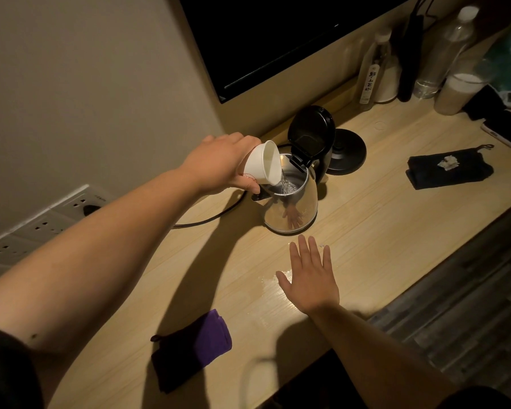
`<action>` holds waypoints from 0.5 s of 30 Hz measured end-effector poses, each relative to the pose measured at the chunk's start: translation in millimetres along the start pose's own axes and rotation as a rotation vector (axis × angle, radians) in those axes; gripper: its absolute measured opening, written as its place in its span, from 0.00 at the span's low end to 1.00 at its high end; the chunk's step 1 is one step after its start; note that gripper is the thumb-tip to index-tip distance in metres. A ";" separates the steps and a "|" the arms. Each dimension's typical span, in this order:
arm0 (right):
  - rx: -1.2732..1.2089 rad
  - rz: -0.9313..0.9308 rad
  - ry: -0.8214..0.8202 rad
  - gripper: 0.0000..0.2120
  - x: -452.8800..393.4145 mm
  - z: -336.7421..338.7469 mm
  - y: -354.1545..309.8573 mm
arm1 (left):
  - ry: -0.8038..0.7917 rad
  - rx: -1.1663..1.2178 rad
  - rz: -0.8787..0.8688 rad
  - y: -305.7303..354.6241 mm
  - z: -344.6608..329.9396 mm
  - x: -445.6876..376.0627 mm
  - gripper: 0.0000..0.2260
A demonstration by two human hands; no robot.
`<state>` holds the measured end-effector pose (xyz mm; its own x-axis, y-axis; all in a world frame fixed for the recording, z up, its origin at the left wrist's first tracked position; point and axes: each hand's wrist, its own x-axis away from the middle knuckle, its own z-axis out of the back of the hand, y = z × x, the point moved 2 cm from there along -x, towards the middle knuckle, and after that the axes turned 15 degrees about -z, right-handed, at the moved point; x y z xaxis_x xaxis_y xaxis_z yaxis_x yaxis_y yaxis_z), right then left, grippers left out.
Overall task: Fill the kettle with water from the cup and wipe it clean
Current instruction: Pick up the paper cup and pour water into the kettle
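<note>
1. A lived-in room, a home or perhaps a hotel: a light wooden table [381, 219] runs along a plain wall beneath a dark flat screen [278, 33].
2. Wall sockets [42, 219] (several in a row) sit at table height.
3. Bottles [443, 51], an electric kettle [289, 202] beside its base [347, 154] and folded cloths [449, 169] suggest everyday domestic use.
</note>
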<state>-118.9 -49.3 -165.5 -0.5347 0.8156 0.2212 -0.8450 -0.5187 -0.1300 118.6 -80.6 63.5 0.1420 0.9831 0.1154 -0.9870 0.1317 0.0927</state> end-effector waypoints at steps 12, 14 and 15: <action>0.027 0.012 -0.041 0.38 0.3 5.3 0.5 | -0.008 -0.032 -0.012 1.6 1.4 -2.3 0.39; 0.028 0.013 -0.043 0.38 0.4 5.4 0.4 | -0.008 -0.039 -0.012 1.1 1.5 -2.0 0.40; 0.029 0.013 -0.040 0.39 0.4 5.2 0.5 | -0.009 -0.038 -0.011 0.5 1.6 -1.9 0.40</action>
<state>-119.5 -50.5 -160.4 -0.5442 0.7982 0.2584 -0.8372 -0.5368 -0.1047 118.0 -82.6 64.9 0.1529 0.9805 0.1232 -0.9875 0.1468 0.0566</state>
